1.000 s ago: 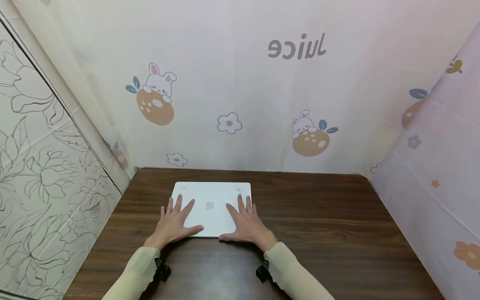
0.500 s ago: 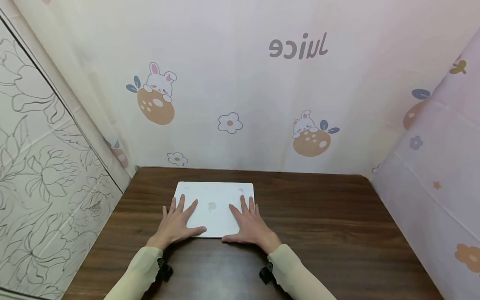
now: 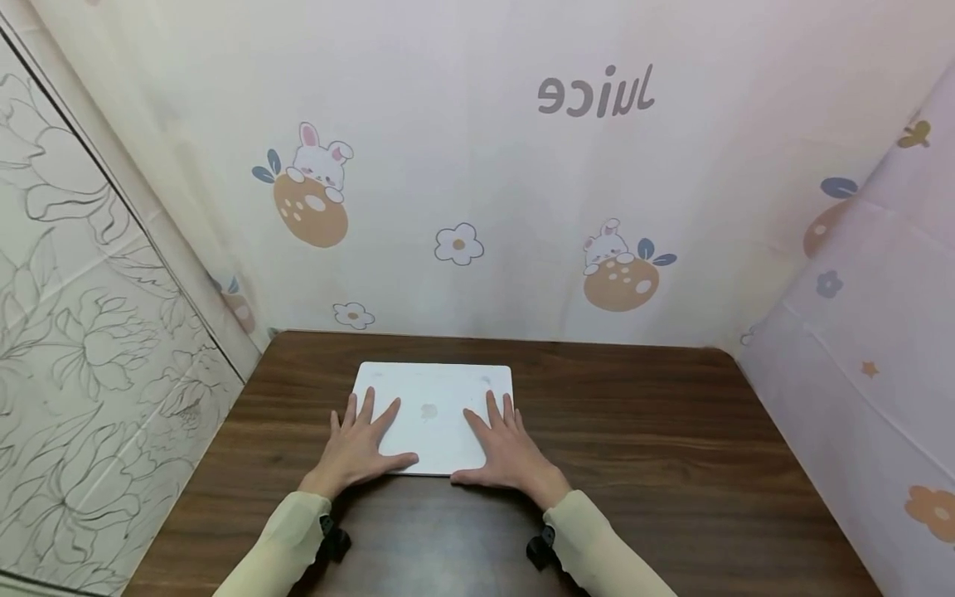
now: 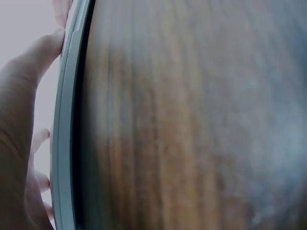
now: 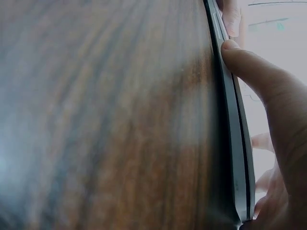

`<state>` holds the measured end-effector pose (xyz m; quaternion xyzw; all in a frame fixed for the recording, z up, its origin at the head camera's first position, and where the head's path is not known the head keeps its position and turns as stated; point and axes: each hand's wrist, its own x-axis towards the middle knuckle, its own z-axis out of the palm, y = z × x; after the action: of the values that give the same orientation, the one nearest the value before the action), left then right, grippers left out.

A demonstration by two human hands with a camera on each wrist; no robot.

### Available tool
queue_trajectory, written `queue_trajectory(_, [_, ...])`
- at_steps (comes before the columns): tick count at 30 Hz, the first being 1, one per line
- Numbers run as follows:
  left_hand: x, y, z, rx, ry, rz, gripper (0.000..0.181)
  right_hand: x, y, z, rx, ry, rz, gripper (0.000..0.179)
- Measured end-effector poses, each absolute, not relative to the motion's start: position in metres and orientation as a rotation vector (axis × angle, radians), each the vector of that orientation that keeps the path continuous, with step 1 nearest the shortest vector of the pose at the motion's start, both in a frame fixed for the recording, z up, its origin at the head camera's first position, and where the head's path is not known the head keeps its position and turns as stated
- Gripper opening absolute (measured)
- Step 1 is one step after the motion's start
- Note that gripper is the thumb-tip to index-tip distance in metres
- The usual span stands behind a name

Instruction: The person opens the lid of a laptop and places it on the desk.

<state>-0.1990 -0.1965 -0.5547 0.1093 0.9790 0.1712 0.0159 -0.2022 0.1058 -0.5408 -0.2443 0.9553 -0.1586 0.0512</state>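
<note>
A closed silver laptop (image 3: 440,439) with an apple mark on its lid lies flat on the table. My left hand (image 3: 354,452) rests on its left side, fingers spread straight and thumb along the lid's near edge. Over the near right corner lies my right hand (image 3: 511,454), likewise spread, with fingertips on the lid. In the left wrist view the laptop's front edge (image 4: 66,124) runs up beside my thumb (image 4: 36,55). The right wrist view has my other thumb (image 5: 254,67) against the thin front edge of the laptop (image 5: 232,110).
The dark wood-grain table (image 3: 649,431) extends to both sides and in front of the laptop. A printed curtain (image 3: 477,149) hangs behind the table's far edge. Side curtains stand at left and right. Each wrist wears a small black camera (image 3: 336,539).
Both hands and the laptop have slid slightly to the right along the table. The spread of the fingers looks the same.
</note>
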Motion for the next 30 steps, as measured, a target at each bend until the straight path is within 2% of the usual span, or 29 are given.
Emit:
queue_trajectory(20, [-0.197, -0.211, -0.554, 0.282, 3.027, 0.628, 0.107, -0.199, 0.113, -0.542, -0.664, 2.916, -0.487, 0.114])
queue_trajectory(30, [-0.199, -0.208, -0.559, 0.38, 3.035, 0.609, 0.108, -0.199, 0.113, -0.543, -0.648, 2.914, -0.502, 0.117])
